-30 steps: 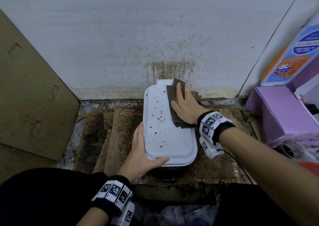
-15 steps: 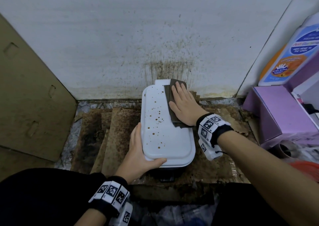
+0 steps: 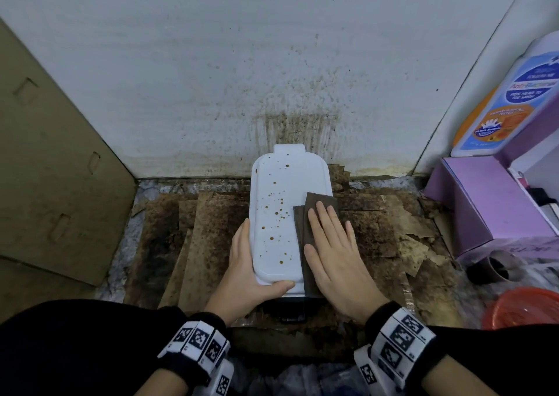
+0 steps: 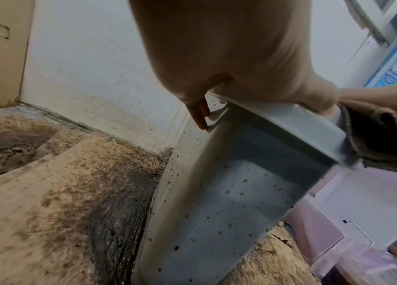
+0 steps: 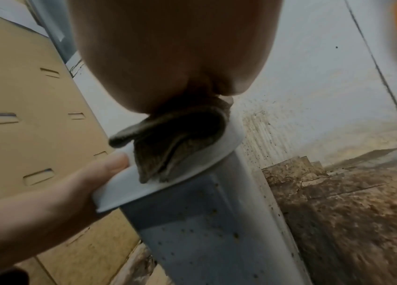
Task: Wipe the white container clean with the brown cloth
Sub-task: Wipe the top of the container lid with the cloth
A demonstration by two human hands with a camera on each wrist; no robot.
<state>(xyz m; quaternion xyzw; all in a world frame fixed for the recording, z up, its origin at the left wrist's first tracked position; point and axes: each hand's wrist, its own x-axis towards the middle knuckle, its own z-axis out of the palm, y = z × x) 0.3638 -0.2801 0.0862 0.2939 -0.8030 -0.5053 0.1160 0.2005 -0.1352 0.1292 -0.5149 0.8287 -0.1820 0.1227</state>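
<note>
Under my right hand (image 3: 335, 256), flat with fingers straight, the folded brown cloth (image 3: 314, 214) presses on the near right strip of the white container (image 3: 278, 202) lid. My left hand (image 3: 248, 271) curls its grip around the near left corner. Brown spots lie to the cloth's left; the lid's long axis runs away from me toward the stained wall (image 3: 272, 62).

A spattered white wall (image 3: 181, 78) rises behind stained cardboard sheets (image 3: 211, 229), with a purple box (image 3: 484, 214), a labelled bottle (image 3: 514, 102) and a red lid (image 3: 523, 308) at right.
</note>
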